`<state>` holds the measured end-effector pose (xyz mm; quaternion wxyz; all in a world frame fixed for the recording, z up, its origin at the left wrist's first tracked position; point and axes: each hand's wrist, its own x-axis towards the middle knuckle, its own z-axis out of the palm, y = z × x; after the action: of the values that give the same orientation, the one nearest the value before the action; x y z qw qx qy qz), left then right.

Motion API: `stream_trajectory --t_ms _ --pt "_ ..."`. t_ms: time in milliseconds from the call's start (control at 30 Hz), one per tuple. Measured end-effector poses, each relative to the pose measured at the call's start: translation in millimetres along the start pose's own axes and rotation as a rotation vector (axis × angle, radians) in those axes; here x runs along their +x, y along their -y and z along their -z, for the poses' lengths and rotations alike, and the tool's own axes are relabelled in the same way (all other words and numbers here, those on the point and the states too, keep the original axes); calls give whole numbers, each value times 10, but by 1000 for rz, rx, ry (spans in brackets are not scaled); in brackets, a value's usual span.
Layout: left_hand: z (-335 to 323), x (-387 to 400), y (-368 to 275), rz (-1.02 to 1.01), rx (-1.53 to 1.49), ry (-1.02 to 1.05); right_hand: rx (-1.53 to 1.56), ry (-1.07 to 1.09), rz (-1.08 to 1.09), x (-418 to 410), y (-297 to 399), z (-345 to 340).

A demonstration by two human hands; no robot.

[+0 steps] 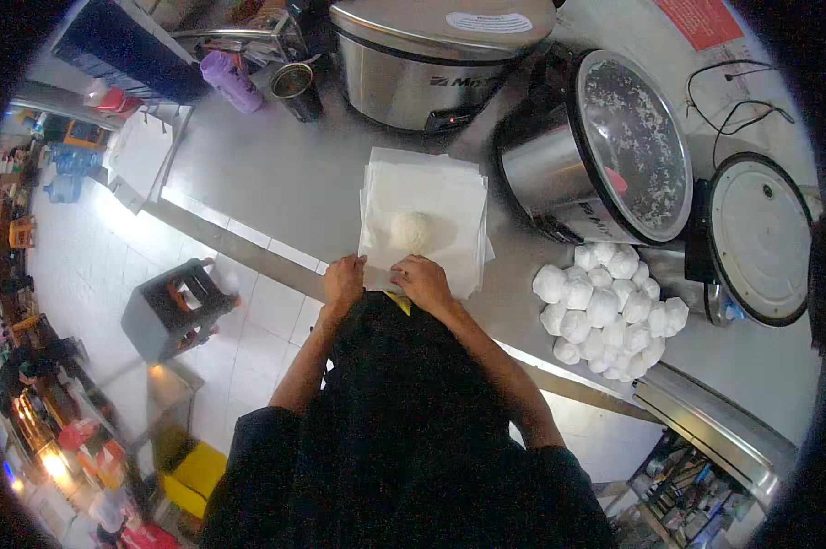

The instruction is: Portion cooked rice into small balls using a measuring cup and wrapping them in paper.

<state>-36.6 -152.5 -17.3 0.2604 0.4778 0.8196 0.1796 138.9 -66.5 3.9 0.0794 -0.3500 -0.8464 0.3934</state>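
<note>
A stack of white wrapping paper sheets [430,175] lies on the steel table before me. On the top sheet sits a rounded mound of cooked white rice [411,230], close to my fingers. My left hand [344,280] pinches the near left corner of the top sheet. Just right of it, my right hand [423,283] grips the same near edge, fingers curled. The paper's near edge is partly hidden by my hands. To the right, several white paper-wrapped bundles [602,307] are piled together.
An open rice cooker [536,165] with rice inside tilts at the right, its lid [763,237] beyond it. A closed cooker [413,79] stands at the back. A purple bottle [233,81] and a dark metal cup [297,92] stand back left. The table edge [248,254] runs diagonally.
</note>
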Motion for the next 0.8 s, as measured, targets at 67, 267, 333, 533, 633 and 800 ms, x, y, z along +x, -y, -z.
stream_trajectory --t_ms 67,267,333,533,633,800 --pt "16 10 -29 82 28 -3 120 14 -115 19 -4 57" --pt "-9 39 0 26 -3 -17 285 56 -201 9 -169 73" --pt "0 43 -16 47 1 -3 309 77 -222 37 -184 95" --pt "27 53 -27 75 39 51 396 103 -227 41 -326 69" --pt "24 50 -7 89 46 58 379 107 -221 34 -374 38" --pt "71 37 -32 79 55 81 298 129 -186 50 -316 45"
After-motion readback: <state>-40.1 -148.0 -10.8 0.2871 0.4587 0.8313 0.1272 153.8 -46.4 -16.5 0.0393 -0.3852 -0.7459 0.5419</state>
